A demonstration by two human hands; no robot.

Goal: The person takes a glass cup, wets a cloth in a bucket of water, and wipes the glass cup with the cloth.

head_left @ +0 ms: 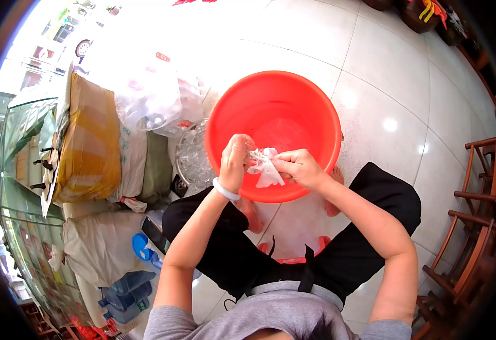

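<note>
Over the near part of a large red basin, both hands hold a thin, whitish, translucent piece of plastic. My left hand, with a pale bangle on the wrist, has its fingers closed on the left side of the plastic. My right hand pinches its right side between thumb and fingers. The hands are close together, with the crumpled plastic between them. The basin stands on the floor between my feet, and its reddish inside shows no clear contents.
Left of the basin are a bowl of clear, shiny pieces, plastic bags, a taped cardboard box, sacks, a phone and blue bottles. Wooden stools stand at the right on the tiled floor.
</note>
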